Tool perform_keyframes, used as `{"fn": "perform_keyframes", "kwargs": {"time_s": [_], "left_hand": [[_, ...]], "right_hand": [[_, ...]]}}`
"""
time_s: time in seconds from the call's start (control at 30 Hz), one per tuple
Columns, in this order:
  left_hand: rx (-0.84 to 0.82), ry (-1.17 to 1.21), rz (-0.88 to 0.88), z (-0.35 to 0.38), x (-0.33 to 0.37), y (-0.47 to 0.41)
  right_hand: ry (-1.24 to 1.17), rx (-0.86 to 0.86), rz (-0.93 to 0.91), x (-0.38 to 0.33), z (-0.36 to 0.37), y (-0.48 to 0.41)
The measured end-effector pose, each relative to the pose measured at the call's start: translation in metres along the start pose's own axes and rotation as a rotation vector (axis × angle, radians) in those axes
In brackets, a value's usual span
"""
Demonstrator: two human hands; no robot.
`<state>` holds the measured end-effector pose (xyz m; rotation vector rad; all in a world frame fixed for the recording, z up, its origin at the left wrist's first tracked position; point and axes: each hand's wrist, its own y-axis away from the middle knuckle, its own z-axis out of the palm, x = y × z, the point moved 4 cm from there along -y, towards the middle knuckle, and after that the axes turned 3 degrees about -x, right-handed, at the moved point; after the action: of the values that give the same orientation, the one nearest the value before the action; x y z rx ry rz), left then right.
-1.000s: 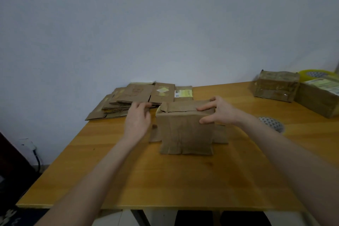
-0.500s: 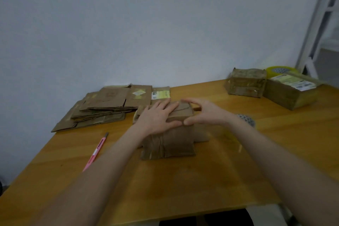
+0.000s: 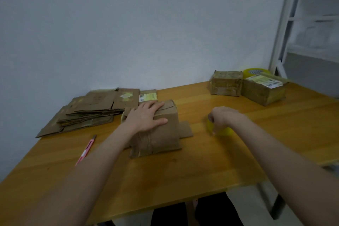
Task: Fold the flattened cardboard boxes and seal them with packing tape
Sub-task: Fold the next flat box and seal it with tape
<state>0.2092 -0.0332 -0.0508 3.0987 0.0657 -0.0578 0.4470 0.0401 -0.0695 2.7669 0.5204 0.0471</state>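
Table (image 3: 183, 170): wooden top against a pale wall, carrying everything in play.

Flat stack (image 3: 95, 110): unfolded cardboard blanks heaped at the far left corner, near the working spot; probably the supply waiting its turn.

Sealed boxes (image 3: 247, 86): two finished ones parked at the far right, well apart from the work, with a second yellow roll (image 3: 256, 72) half hidden behind them. Looks like the done pile.

Box in hand (image 3: 157, 130): stands mid-table, top flaps folded down, one loose flap lying flat on the table at its right side. Not yet taped on top, so far as I can see.

Left hand (image 3: 146, 117): spread flat, palm down on the closed top flaps, fingers apart. My reading: it pins the flaps so they do not spring open while the other hand is away.

Right hand (image 3: 222, 116): to the right of the box, curled over the tape roll (image 3: 219, 129) on the table. Motion blur there; it seems to be closing on the roll, but I cannot tell if the grip is firm.

Knife (image 3: 86, 149): pink utility cutter lying on the table at the left forearm, untouched, handy for cutting tape.

Change from half a second back: both hands were then together on the box top. Now only the left is there; the right has left the flaps and gone right to the tape. The box itself sits where it did.
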Motion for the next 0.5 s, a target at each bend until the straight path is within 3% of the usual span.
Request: {"fn": "perform_keyframes", "kwargs": {"time_s": [0.1, 0.17, 0.33, 0.4, 0.5], "left_hand": [[-0.006, 0.016, -0.001, 0.0, 0.0, 0.001], [-0.005, 0.04, -0.002, -0.001, -0.001, 0.0], [0.02, 0.151, -0.015, -0.005, -0.004, -0.001], [0.025, 0.283, -0.025, -0.007, -0.007, -0.003], [0.047, 0.67, -0.022, -0.011, -0.018, -0.004]], "right_hand": [[0.051, 0.049, 0.021, 0.002, 0.001, 0.003], [-0.056, 0.159, -0.014, 0.002, -0.015, 0.003], [-0.819, 0.422, -0.376, -0.035, -0.083, 0.006], [-0.92, 0.395, -0.48, -0.063, -0.099, 0.011], [-0.906, 0.322, -0.535, -0.097, -0.105, 0.004]]}}
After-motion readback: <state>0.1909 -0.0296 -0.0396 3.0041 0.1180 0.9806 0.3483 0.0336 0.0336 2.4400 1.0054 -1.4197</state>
